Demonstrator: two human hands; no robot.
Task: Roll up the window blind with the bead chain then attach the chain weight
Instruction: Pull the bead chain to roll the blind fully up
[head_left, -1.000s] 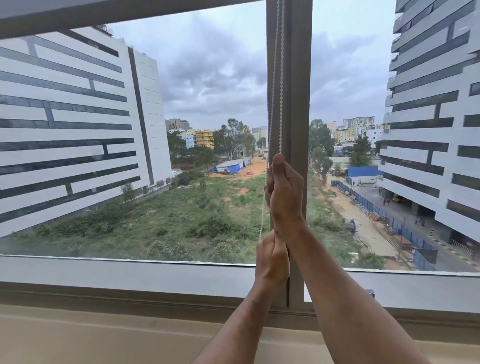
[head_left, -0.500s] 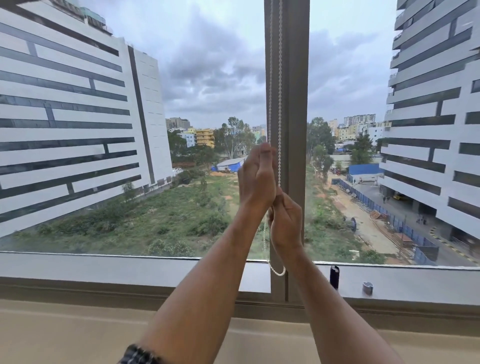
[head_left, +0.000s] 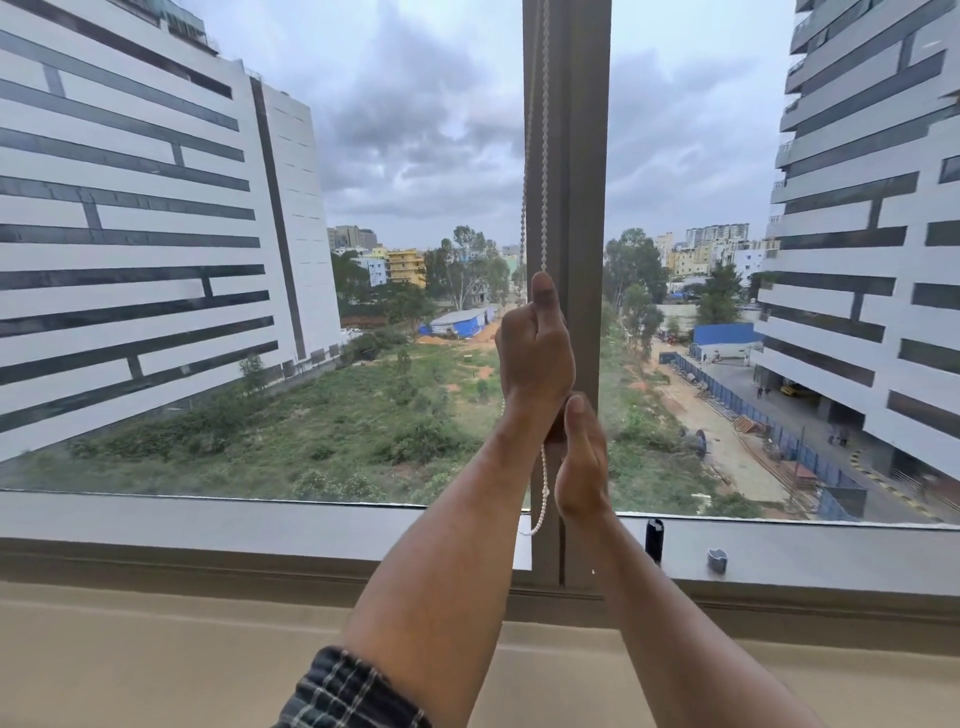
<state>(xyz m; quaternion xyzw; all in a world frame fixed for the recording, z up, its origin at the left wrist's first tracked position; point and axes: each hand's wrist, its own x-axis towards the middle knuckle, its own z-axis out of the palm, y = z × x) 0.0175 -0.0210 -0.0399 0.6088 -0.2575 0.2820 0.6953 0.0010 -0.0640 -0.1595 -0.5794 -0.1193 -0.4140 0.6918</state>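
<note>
**White bead chain gripped by two hands at a window post**

White beads form a looped bead chain (head_left: 543, 156) that is seen hanging down the grey vertical window post (head_left: 582, 156) at the centre of the view. Two strands are seen running from 12 o'clock down to the hands, and the bottom of the loop (head_left: 540, 512) is seen dangling below them, just in front of the lower window frame (head_left: 208, 525).

The left hand (head_left: 535, 348) is raised at the centre of the picture, closed into a fist around the chain, with the thumb laid upward along the strand. The right hand (head_left: 582, 457) is placed directly below it, at about 6 o'clock from the left hand, with its thumb tip touching the heel of the left hand. Its fingers are hidden behind the palm, so it cannot be told whether the chain is held by them.

Both forearms are bare and are extended up from the bottom edge. A dark checked sleeve cuff (head_left: 348, 691) is seen on the left arm at 7 o'clock.

On the ledge of the lower frame, at about 4 o'clock from the hands, a small black upright object (head_left: 654, 538) and a small grey object (head_left: 717, 560) are seen, well apart from the chain. What they are cannot be told.

Through the glass, white office blocks (head_left: 130, 234) are seen at 9 and 3 o'clock, with grassy ground between them and a cloudy sky above.
</note>
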